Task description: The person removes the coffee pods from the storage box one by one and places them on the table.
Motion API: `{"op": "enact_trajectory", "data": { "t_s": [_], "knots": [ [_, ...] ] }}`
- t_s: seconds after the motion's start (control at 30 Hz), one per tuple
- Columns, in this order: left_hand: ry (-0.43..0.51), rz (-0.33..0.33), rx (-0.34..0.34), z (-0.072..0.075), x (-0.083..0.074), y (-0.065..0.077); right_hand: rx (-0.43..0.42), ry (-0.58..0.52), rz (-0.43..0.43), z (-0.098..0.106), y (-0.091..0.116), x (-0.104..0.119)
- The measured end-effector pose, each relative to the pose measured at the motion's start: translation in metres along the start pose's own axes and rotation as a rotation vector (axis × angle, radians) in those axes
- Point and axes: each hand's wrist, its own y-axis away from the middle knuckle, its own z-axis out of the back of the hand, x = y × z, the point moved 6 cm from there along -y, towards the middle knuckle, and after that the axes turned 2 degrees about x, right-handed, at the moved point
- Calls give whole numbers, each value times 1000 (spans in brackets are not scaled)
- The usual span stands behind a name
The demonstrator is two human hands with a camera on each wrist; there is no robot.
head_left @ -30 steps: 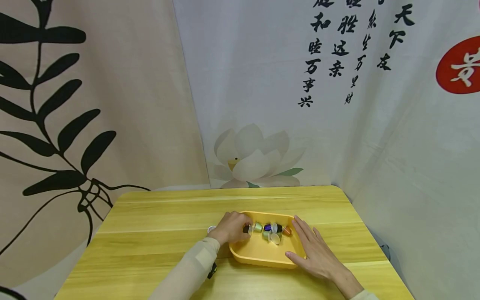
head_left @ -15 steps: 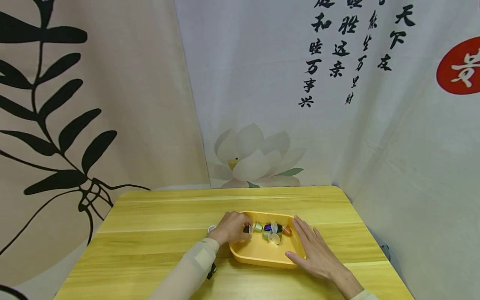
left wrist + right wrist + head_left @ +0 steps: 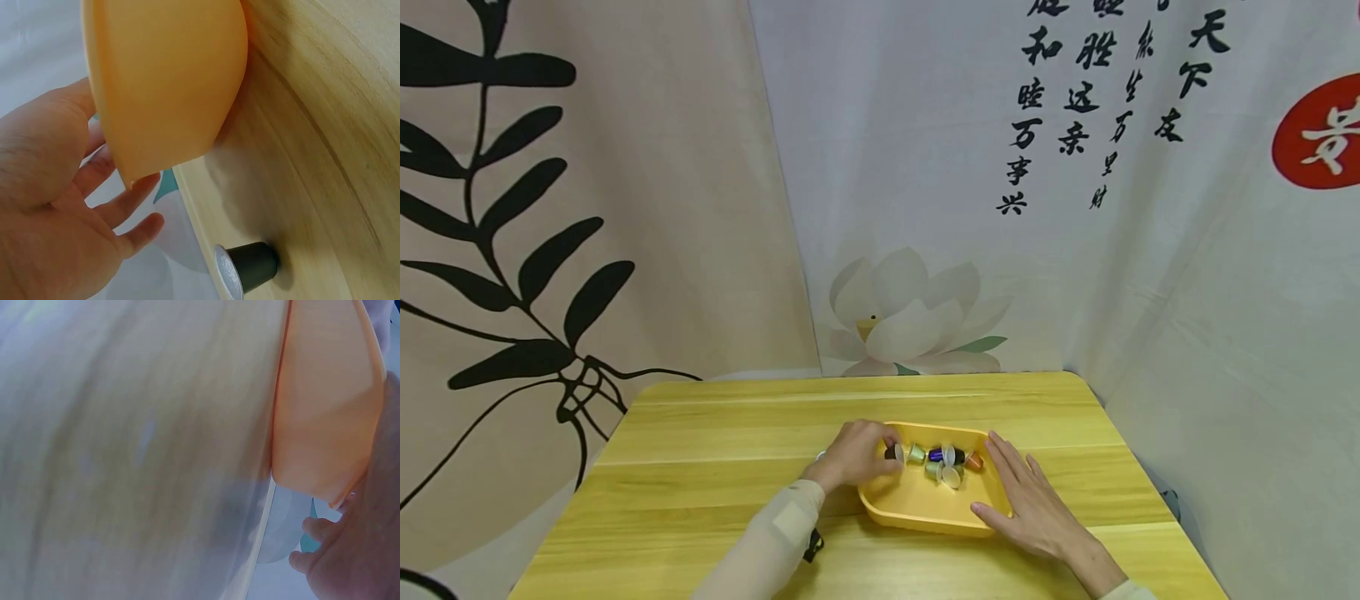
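Observation:
A yellow tray (image 3: pixel 925 517) on the table holds several coffee capsules, among them a purple one (image 3: pixel 936 455), an orange one (image 3: pixel 974 461) and a pale green one (image 3: pixel 917 454). Over the tray's left rim reaches my left hand (image 3: pixel 853 454). Its thumb and a finger pinch a dark coffee capsule (image 3: pixel 891 452) at the inner left end. In the left wrist view the other fingers lie outside the wall, and the pinch is hidden behind it. Fingers fairly straight, my right hand (image 3: pixel 1030 504) rests along the tray's right rim.
Left of the tray, partly behind my left hand, a dark green capsule (image 3: pixel 253 265) lies on the wooden table (image 3: pixel 715 467). A black object (image 3: pixel 813 545) shows beside the left sleeve. Printed curtains (image 3: pixel 925 167) hang behind the table.
My left hand shifts slightly left and away from me, and the dark capsule moves a little with it. The right hand and tray stay still.

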Motion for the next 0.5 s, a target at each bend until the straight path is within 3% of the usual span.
{"op": "enact_trajectory", "data": {
  "t_s": [0.27, 0.5],
  "knots": [
    [113, 27, -63, 11, 3, 7, 2, -13, -6, 0, -1, 0],
    [148, 46, -131, 20, 6, 14, 1, -8, -5, 0, 0, -1]
  ]
}}
